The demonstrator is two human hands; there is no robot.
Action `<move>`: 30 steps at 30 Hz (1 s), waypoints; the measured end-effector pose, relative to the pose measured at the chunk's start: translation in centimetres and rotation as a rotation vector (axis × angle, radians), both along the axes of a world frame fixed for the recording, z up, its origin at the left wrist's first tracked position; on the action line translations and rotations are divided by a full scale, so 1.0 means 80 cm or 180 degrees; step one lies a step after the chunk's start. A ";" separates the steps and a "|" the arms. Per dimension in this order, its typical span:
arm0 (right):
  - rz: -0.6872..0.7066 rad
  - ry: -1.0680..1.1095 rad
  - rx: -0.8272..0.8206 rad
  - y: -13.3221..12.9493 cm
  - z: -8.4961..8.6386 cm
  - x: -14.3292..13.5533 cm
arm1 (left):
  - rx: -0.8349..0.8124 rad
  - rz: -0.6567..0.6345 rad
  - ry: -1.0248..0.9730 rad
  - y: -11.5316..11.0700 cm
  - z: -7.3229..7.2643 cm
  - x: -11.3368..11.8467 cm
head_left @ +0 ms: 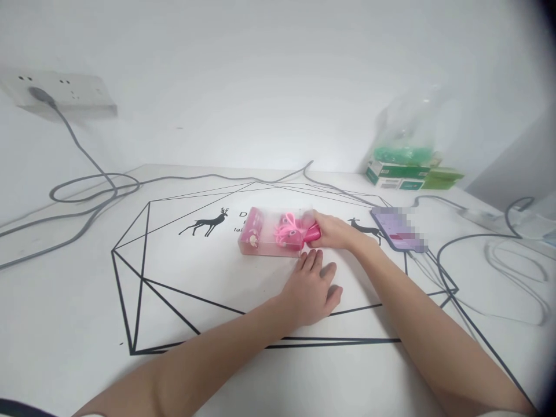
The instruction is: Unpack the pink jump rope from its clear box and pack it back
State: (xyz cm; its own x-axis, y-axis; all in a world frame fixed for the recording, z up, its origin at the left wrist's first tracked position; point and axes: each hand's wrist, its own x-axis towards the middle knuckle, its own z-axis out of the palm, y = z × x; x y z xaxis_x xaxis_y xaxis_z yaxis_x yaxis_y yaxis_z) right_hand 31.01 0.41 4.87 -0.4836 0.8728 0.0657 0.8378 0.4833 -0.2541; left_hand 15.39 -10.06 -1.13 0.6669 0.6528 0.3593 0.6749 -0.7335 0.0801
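A clear plastic box with a pink end panel (251,230) lies on its side on the white table, in the middle of the head view. Inside its right part is a pink jump rope (289,233) with a bundled cord, its handle ends sticking out at the box's right end. My right hand (330,230) is closed around those handle ends. My left hand (310,288) lies flat on the table with fingers spread, holding nothing. Its fingertips are close to the box's near right corner; whether they touch it I cannot tell.
A phone (397,229) lies right of my right hand. Green-and-white boxes (397,174) and a clear plastic bag (403,130) stand at the back right. Grey cable (208,176) runs along the back to a wall socket (82,92). More cables lie at the right.
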 end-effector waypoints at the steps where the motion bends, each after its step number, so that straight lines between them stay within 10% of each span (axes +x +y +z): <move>1: -0.0047 -0.0092 0.0007 -0.001 0.001 -0.002 | -0.0001 0.0004 0.0006 0.000 0.000 0.000; 30: -0.0283 -0.0444 0.0350 -0.008 0.006 -0.006 | 0.0035 -0.0006 0.0005 0.001 -0.001 0.000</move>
